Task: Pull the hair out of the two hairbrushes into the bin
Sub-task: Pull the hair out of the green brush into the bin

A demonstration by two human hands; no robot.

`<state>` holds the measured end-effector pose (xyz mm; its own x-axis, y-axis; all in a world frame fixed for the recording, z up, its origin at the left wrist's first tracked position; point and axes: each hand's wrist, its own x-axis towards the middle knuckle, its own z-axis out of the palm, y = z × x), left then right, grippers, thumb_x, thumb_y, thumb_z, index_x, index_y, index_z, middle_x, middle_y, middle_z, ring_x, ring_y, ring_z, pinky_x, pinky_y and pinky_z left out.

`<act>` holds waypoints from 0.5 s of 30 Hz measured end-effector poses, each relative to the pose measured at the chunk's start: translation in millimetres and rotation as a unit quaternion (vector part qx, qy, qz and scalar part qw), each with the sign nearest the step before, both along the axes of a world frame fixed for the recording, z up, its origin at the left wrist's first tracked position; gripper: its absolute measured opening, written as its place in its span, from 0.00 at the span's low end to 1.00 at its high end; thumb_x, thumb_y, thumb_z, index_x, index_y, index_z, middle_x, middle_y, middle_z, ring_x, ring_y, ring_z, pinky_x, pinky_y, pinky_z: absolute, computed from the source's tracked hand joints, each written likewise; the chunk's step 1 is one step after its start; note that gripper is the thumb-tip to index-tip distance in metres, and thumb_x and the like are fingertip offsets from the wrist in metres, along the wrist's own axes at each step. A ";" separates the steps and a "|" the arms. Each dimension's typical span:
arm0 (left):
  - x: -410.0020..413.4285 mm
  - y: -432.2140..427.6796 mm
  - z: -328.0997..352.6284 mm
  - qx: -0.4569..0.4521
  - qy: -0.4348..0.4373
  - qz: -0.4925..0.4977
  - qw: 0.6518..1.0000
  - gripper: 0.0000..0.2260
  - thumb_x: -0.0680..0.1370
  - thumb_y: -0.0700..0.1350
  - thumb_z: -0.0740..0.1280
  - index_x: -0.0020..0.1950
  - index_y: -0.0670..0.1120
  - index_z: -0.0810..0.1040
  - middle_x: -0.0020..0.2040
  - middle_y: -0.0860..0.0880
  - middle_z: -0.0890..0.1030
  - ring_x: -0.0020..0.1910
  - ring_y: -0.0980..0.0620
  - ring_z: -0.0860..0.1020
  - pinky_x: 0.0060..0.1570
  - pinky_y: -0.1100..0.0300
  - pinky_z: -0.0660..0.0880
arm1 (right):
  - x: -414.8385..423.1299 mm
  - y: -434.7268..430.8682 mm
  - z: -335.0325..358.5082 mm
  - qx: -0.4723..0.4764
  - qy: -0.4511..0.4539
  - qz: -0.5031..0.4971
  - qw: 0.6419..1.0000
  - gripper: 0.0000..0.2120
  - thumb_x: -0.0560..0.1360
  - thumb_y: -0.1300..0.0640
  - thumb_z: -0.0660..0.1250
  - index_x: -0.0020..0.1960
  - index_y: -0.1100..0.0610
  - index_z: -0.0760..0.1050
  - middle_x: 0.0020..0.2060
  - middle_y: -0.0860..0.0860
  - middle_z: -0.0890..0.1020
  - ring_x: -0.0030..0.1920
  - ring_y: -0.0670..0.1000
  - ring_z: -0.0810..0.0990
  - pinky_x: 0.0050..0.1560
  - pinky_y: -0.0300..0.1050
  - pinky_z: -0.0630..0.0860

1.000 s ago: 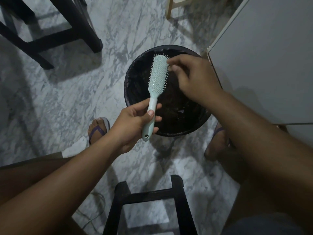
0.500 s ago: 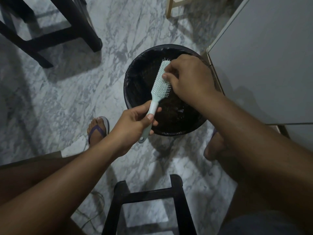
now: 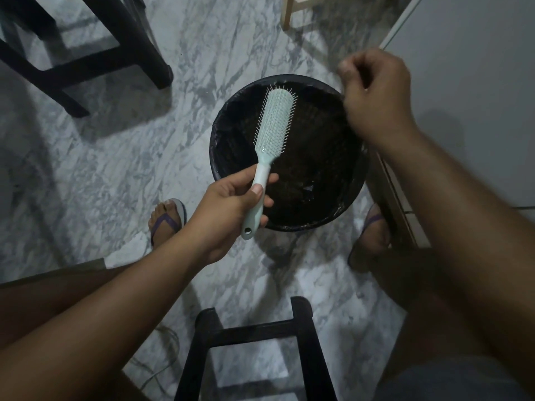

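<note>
My left hand [image 3: 231, 204] grips the handle of a pale green hairbrush [image 3: 273, 124], holding it bristles up over the round black bin [image 3: 228, 140] on the floor. My right hand [image 3: 376, 91] hovers above the bin's far right rim, away from the brush, its fingers curled with thumb and fingertips pinched together. Any hair between them is too fine to make out. Only one hairbrush is in view. The bin's inside is dark and lined with a black bag.
Marble floor all round. A black stool frame [image 3: 254, 337] stands near my knees, dark furniture legs [image 3: 133, 50] at the far left, a white cabinet [image 3: 477, 82] at the right, a pale wooden leg [image 3: 286, 13] at the back. My sandalled feet flank the bin.
My right hand has lifted off the bristles and pulled up and to the right, clear of the brush. My left hand has tilted the brush head back over the bin.
</note>
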<state>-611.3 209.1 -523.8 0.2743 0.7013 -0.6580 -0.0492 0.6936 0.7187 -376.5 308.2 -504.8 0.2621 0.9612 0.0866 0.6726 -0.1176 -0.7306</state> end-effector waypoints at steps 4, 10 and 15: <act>-2.0 2.5 -0.5 0.002 0.004 0.011 1.000 0.16 0.84 0.37 0.61 0.70 0.46 0.78 0.60 0.53 0.84 0.44 0.55 0.78 0.42 0.57 0.79 | -8.5 -10.9 -13.4 -0.074 -0.046 0.087 0.992 0.08 0.80 0.56 0.63 0.51 0.57 0.80 0.42 0.47 0.80 0.45 0.47 0.77 0.46 0.37 0.70; -1.4 0.1 -2.3 -0.001 0.008 0.009 1.000 0.17 0.84 0.37 0.61 0.71 0.46 0.77 0.58 0.53 0.84 0.43 0.54 0.78 0.41 0.56 0.77 | -37.3 -22.9 -10.4 -0.014 -0.035 0.185 0.982 0.08 0.76 0.55 0.68 0.53 0.53 0.82 0.47 0.49 0.82 0.45 0.43 0.78 0.48 0.31 0.74; -2.1 -4.9 -3.0 0.006 0.029 -0.017 0.999 0.18 0.84 0.37 0.60 0.73 0.48 0.75 0.58 0.53 0.83 0.45 0.55 0.78 0.43 0.57 0.78 | -42.9 -24.4 -12.0 -0.067 -0.079 0.227 0.968 0.14 0.73 0.45 0.71 0.58 0.46 0.79 0.51 0.47 0.76 0.47 0.44 0.77 0.53 0.53 0.79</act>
<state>-613.4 204.2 -526.8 0.2591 0.7004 -0.6651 0.0163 0.6853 0.7281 -419.4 283.8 -516.8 -0.1959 0.9797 -0.0424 0.7796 0.1294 -0.6127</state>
